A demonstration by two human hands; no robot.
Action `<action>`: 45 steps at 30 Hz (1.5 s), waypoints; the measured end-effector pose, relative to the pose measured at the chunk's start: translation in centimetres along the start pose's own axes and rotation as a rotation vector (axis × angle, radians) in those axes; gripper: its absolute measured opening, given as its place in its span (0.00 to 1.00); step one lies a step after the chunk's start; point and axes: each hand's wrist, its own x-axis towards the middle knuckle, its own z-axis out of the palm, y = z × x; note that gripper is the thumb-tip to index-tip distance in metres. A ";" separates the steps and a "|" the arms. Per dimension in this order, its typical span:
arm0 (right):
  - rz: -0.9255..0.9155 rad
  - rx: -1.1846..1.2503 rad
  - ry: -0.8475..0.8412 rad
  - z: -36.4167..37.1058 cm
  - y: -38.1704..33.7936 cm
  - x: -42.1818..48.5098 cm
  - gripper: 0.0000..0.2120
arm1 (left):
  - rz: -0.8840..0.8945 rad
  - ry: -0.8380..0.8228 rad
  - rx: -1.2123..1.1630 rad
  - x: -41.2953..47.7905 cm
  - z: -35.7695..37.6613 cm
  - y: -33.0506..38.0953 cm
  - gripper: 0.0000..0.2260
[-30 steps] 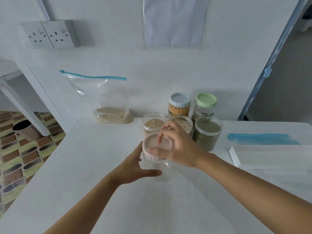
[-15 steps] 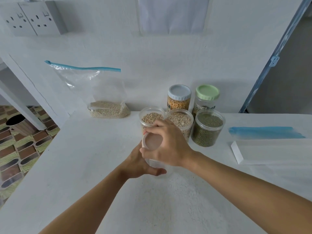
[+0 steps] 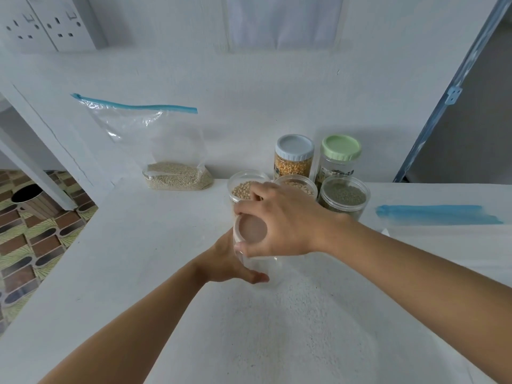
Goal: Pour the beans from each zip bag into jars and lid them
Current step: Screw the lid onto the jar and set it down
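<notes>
My right hand [image 3: 288,220] grips a white lid [image 3: 249,228] from above, tilted on top of a clear empty jar [image 3: 263,266]. My left hand [image 3: 230,261] holds that jar's side on the white counter [image 3: 138,245]. A zip bag [image 3: 166,151] with a blue seal leans on the wall, pale beans at its bottom. Behind my hands stand three open jars: one of tan beans [image 3: 243,187], one of pale beans [image 3: 300,185], half hidden, and one of green beans [image 3: 343,196].
Two lidded jars stand at the wall, one with a grey-blue lid [image 3: 295,156] and yellow grains, one with a green lid [image 3: 340,155]. Flat empty zip bags [image 3: 437,217] lie at the right. The counter's left edge drops to a patterned floor with a bin [image 3: 30,195].
The lid has tipped up on the jar under my right hand, and both hands with the jar sit a little closer to the open jars. The view has shifted slightly.
</notes>
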 end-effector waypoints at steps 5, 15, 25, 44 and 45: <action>-0.081 0.538 -0.172 -1.5 -0.8 -0.6 0.14 | -0.031 -0.016 0.016 -0.3 0.0 0.3 0.41; 0.041 0.289 -0.251 -1.9 -1.8 -0.3 0.24 | -0.038 -0.020 0.007 -0.4 0.0 0.4 0.38; 0.267 -0.061 -0.173 -0.4 -3.5 -0.4 0.32 | -0.042 -0.024 0.028 -0.4 0.0 -0.1 0.37; 0.439 0.842 0.622 -2.3 2.8 -4.1 0.06 | 0.059 0.031 0.002 0.2 0.7 0.5 0.44; 0.495 0.802 0.643 -0.5 2.9 -5.2 0.06 | 0.052 0.059 -0.009 -0.1 1.1 0.3 0.44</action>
